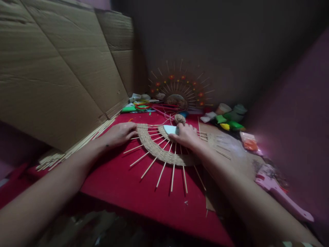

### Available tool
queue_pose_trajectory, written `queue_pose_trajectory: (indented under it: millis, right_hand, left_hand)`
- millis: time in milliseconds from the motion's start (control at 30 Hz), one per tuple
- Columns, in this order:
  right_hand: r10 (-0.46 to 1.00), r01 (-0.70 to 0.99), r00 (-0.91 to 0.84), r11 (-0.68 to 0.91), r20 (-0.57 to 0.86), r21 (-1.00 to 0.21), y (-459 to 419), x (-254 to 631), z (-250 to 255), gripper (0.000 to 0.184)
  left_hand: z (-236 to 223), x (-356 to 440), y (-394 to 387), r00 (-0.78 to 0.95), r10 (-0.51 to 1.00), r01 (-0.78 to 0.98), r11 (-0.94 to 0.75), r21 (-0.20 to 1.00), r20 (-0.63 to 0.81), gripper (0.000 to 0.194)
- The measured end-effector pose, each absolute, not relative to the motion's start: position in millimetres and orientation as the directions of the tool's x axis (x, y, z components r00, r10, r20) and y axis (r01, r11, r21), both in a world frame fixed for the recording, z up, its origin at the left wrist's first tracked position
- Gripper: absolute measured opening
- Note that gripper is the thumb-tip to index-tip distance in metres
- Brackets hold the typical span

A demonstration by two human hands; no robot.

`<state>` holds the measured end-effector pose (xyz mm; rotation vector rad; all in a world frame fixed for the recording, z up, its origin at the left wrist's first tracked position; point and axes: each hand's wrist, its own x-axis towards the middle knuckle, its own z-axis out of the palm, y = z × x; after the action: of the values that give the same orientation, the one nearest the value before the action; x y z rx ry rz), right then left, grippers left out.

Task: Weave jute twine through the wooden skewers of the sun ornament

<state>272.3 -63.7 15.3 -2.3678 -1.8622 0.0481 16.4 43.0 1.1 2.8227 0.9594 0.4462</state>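
A half-circle of thin sticks woven with twine [164,155] lies on the red cloth, its sticks fanning toward me. At its straight edge, my left hand [122,133] is closed at the left end of the woven band, fingertips pinching the outermost stick there. My right hand [187,136] lies over the hub, closed about a pale blue half-disc [170,129] bordered by a narrow woven strip. The right forearm covers part of the band's right side. Just beyond the right hand sits a ball of twine [180,118] with loose strands.
Cardboard panels [59,72] stand at left, with a bundle of sticks [74,151] along their base. A flower-decorated stick fan [177,80] leans at the back. Orange-handled scissors [142,106] lie back left. Coloured packets [232,125] and a pink glue gun [280,193] lie at right.
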Motion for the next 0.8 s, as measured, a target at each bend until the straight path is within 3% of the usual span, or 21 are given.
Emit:
queue_pose_trajectory:
  millis: [100,233,367,500,667,800]
  right_hand:
    - [0.985,0.976,0.165,-0.158,0.038,-0.150,-56.6,288.7,11.0,0.072]
    - [0.997,0.997,-0.040,0.044,0.065,-0.063,-50.0,299.8,8.9,0.070]
    - [0.986,0.989,-0.148,0.149,0.078,-0.002,-41.0,306.4,14.6,0.068]
    - [0.985,0.986,-0.163,0.164,0.057,-0.026,-33.1,312.6,18.9,0.067]
    - [0.992,0.989,-0.129,0.129,-0.001,-0.073,-35.9,313.4,14.5,0.063]
    - [0.994,0.994,-0.109,0.108,0.016,0.030,-43.3,301.3,18.0,0.057]
  left_hand:
    - [2.1,15.0,39.0,0.767,0.606,0.558,-0.793,0.246,0.213,0.027]
    - [1.5,12.6,35.2,0.768,0.611,0.553,-0.783,0.284,0.190,0.026]
    - [2.4,12.1,30.5,0.778,0.596,0.510,-0.784,0.355,0.198,0.026]
    - [3.3,13.9,24.7,0.819,0.543,0.438,-0.802,0.406,0.188,0.027]
    - [1.9,16.6,21.2,0.836,0.528,0.446,-0.811,0.379,0.146,0.026]
    - [3.5,17.6,18.9,0.826,0.555,0.480,-0.783,0.396,0.098,0.026]
